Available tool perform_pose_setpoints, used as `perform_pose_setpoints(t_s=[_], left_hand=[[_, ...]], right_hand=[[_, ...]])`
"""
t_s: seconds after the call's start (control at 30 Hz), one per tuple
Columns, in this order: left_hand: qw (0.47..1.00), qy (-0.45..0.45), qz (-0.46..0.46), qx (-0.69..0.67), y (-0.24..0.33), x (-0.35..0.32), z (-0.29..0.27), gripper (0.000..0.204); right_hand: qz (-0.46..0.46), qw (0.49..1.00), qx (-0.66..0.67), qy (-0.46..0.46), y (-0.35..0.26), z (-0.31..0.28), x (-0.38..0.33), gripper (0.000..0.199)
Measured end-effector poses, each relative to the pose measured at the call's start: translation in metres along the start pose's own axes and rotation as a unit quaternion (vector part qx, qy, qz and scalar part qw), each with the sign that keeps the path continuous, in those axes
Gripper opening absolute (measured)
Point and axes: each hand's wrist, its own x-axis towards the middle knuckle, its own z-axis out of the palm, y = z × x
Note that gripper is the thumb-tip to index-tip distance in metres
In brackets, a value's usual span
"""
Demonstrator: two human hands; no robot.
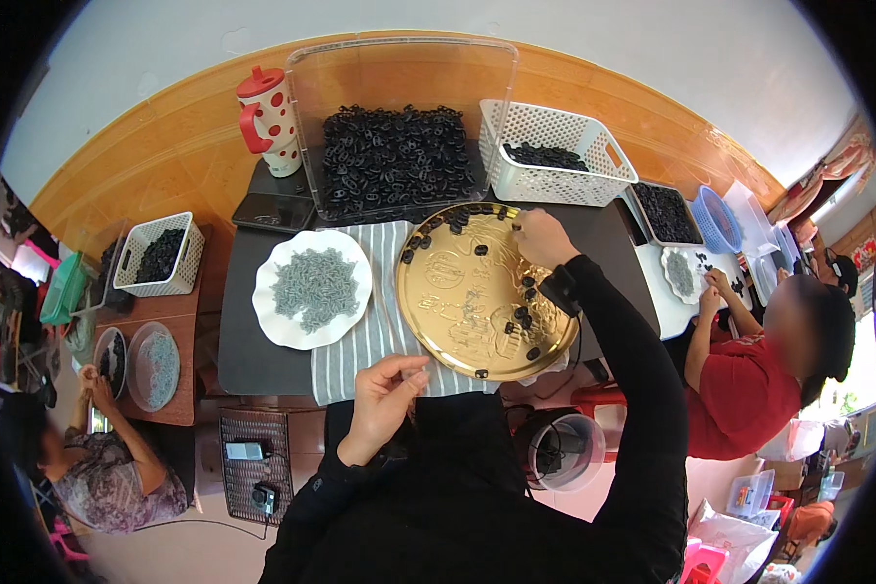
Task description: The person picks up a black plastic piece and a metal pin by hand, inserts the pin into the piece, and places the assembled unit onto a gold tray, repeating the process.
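My left hand [384, 397] is closed in a pinch in front of the gold tray's near edge. Whatever its thumb and forefinger hold, if anything, is too small to make out. At the far right rim of the round gold tray [443, 321], my right hand [543, 238] has its fingers pressed together, their tips partly hidden. Small black oval plastic pieces [523, 314] lie scattered along the tray, mostly by its far rim and right side. A white scalloped plate [266, 316] left of the tray holds a heap of small translucent grey pieces [313, 290]. Beneath the tray lies a striped cloth [336, 378].
Behind the tray stand a clear bin [307, 73] and a white basket [555, 185], both with black pieces. A phone [273, 212] and a dotted tumbler [268, 117] are at the back left. Co-workers sit on either side, one in a red shirt [740, 399]. Below is a bucket [579, 453].
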Motion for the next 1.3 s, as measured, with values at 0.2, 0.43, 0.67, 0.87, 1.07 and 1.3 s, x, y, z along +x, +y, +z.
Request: perform_pose_setpoints(t_s=[0.2, 0.43, 0.67, 0.87, 1.07, 1.3], left_hand=[[0.999, 0.024, 0.042, 0.009, -0.010, 0.005, -0.014, 0.018], [0.999, 0.042, -0.008, 0.027, -0.002, 0.002, -0.014, 0.015], [0.997, 0.009, 0.044, 0.055, -0.009, 0.002, -0.019, 0.017], [0.998, 0.000, 0.041, 0.043, -0.008, 0.004, -0.019, 0.017], [0.997, -0.001, 0.053, 0.052, -0.012, 0.005, -0.021, 0.016], [0.998, 0.003, 0.047, 0.037, -0.011, 0.002, -0.020, 0.017]], right_hand=[[0.004, 1.000, -0.005, 0.004, -0.028, 0.018, 0.048, 0.037], [-0.002, 1.000, -0.010, -0.016, -0.080, 0.022, 0.059, 0.036], [-0.160, 0.985, 0.055, -0.015, -0.120, 0.019, 0.028, 0.019], [-0.281, 0.950, 0.126, -0.052, -0.113, 0.005, -0.024, 0.019], [-0.193, 0.967, 0.163, -0.022, -0.094, -0.014, -0.046, 0.012], [-0.254, 0.955, 0.141, -0.060, -0.120, -0.004, -0.050, 0.010]])
